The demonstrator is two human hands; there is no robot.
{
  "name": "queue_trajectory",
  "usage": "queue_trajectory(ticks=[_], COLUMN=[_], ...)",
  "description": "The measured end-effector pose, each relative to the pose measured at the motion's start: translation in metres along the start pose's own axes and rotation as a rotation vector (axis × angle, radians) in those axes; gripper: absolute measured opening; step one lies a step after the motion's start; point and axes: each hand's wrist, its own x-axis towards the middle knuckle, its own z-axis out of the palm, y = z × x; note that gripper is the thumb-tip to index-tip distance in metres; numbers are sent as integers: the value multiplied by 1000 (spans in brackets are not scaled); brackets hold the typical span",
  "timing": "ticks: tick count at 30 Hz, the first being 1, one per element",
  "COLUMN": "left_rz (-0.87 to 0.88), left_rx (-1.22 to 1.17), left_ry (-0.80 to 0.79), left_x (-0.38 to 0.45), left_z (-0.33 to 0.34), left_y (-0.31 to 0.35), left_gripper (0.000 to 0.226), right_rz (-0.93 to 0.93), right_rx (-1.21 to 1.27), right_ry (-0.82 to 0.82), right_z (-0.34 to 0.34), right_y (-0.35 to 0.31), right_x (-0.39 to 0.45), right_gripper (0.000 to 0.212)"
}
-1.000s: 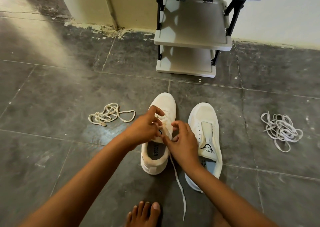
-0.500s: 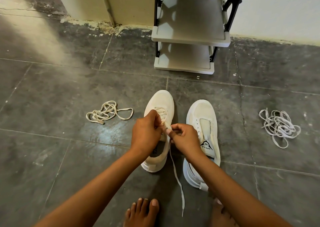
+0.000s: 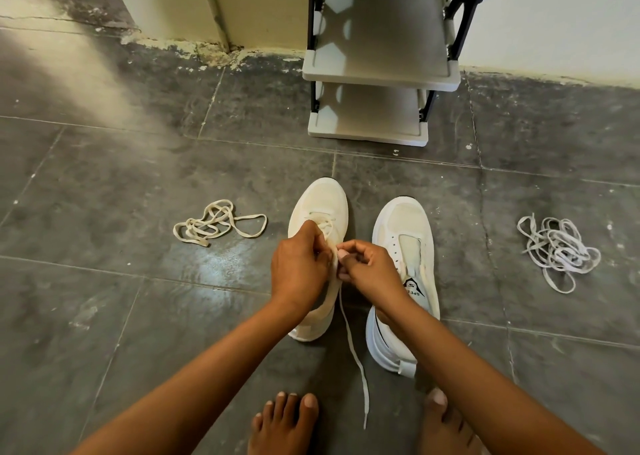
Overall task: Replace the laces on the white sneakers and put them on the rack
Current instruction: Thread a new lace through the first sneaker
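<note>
On the floor, the left sneaker (image 3: pixel 318 219) is half-laced, its lace (image 3: pixel 349 336) pinched by left hand (image 3: pixel 299 274) and right hand (image 3: pixel 367 271); right sneaker (image 3: pixel 403 246) unlaced, rack (image 3: pixel 381 76) bare.

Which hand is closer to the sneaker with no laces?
The right hand. It pinches the lace right beside the unlaced sneaker, its wrist overlapping that shoe. The left hand sits over the other sneaker, farther away.

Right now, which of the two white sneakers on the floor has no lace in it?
The white sneaker on the right, beside the right hand: its eyelets are bare and its tongue exposed. The left sneaker has a lace threaded, pinched by both hands.
</note>
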Motion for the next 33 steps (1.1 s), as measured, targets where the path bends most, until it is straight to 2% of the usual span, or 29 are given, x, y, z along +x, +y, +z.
queue_trajectory(ticks=[2,4,7,10,17,23,28,33], left_rz=[29,55,70,74,24,-25,-9,47], left_rx=[43,138,177,214,99,-79,-66,17], left_ry=[-63,-121,-149,-164,-45,90,61,31], left_x=[-1,0,6,11,7,-8,-10,-4], left_z=[-1,-4,-9,-11,-7,1,2,-2], left_y=[0,-1,-2,-2,-6,-6,-9,-13], left_gripper=[20,25,29,27,31,22,25,26], right_rz=[-18,-62,-138,-168,-185,-158,-103,-89], right_rx=[-40,-109,-227,-223,-193,-212,-87,-32], right_ry=[17,57,103,114,72,40,22,72], right_z=[3,6,8,8,8,8,10,14], right_y=[1,3,7,8,10,8,7,10], right_x=[1,1,-3,-5,-2,-1,-2,-2], right_gripper=[7,7,11,12,12,7,9,5])
